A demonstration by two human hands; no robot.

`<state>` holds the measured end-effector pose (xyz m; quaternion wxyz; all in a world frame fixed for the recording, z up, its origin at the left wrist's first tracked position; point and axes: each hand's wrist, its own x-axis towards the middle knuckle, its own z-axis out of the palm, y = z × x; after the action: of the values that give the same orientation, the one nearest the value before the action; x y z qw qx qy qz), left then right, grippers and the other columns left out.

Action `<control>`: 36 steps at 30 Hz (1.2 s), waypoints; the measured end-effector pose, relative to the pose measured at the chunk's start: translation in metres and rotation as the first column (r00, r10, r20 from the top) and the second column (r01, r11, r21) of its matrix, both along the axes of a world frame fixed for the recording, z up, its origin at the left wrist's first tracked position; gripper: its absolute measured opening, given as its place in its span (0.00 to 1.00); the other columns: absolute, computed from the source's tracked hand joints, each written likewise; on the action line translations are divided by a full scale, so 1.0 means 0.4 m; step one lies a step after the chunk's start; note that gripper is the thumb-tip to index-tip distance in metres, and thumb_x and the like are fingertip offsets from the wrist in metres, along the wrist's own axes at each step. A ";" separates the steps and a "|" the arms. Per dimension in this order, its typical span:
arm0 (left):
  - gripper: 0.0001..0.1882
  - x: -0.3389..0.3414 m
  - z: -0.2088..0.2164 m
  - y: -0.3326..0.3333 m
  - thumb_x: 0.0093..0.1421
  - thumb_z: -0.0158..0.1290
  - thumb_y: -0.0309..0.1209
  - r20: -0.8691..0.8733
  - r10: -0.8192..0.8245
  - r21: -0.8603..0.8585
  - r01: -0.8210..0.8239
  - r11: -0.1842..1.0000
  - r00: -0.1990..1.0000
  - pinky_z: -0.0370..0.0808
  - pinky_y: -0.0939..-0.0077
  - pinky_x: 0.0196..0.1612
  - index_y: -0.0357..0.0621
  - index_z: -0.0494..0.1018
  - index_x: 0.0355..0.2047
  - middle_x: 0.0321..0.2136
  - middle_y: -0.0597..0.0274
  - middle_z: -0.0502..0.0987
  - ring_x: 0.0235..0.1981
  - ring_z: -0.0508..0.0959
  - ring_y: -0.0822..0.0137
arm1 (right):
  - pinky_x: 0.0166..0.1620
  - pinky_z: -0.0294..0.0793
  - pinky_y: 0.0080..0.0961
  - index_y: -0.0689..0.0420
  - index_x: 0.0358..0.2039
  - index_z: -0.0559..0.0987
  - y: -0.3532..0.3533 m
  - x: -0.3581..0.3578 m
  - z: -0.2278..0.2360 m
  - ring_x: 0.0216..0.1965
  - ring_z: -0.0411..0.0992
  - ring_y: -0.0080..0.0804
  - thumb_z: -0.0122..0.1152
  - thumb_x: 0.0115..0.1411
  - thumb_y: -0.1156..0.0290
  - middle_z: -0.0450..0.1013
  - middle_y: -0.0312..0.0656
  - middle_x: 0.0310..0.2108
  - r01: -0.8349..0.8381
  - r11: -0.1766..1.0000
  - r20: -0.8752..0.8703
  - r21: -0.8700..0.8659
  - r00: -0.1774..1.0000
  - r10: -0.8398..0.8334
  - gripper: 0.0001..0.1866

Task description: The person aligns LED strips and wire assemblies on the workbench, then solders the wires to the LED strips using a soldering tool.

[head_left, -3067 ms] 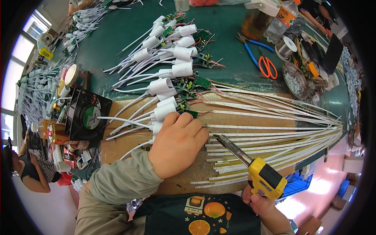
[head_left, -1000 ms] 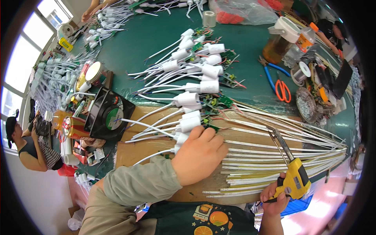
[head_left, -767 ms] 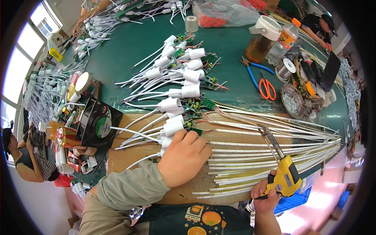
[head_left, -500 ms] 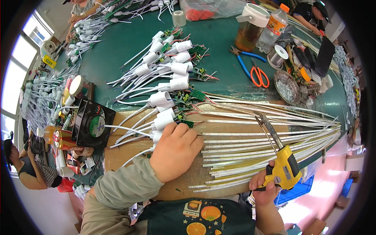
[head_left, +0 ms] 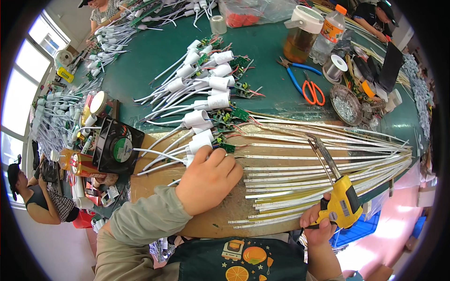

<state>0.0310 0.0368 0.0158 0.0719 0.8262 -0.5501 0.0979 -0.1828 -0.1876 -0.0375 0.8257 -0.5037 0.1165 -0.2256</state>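
Observation:
My left hand (head_left: 208,180) rests on a brown board (head_left: 206,225), its fingers curled over a white plastic housing mostly hidden beneath it; a white cable comes out under the wrist side. Beyond it lies a row of white housings (head_left: 194,119) with cables and green circuit boards (head_left: 240,114). In my right hand (head_left: 318,225) is a yellow and black soldering gun (head_left: 341,206), gripped by the handle, its metal tip pointing up and left above the LED strips. These white LED strips (head_left: 300,167) fan across the board, gathering at the right.
A black fan (head_left: 117,145) stands left, near piled cable housings (head_left: 56,112). Blue-handled pliers (head_left: 293,77), orange-handled scissors (head_left: 313,91), a solder spool (head_left: 334,68), a round dish (head_left: 346,104), a jug (head_left: 300,40) and a bottle (head_left: 329,35) stand far right. Other people sit around the table.
The whole view has shifted slightly to the right. My left hand has edged over the nearest housing, covering more of it; the soldering gun stays in my right hand.

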 end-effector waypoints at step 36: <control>0.09 0.302 0.115 -0.169 0.48 0.51 0.21 0.138 0.059 -0.175 -0.035 0.984 0.989 0.71 0.63 0.36 0.43 0.74 0.32 0.30 0.58 0.72 0.34 0.75 0.57 | 0.23 0.70 0.25 0.63 0.57 0.57 -0.004 0.004 0.009 0.19 0.66 0.29 0.65 0.55 0.60 0.65 0.38 0.21 0.019 0.996 0.014 0.088 1.000 -0.021 0.37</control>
<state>0.1520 -0.0307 0.0618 0.1010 0.8206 -0.5236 0.2056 -0.1812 -0.1891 -0.0337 0.8457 -0.4640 0.1252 -0.2322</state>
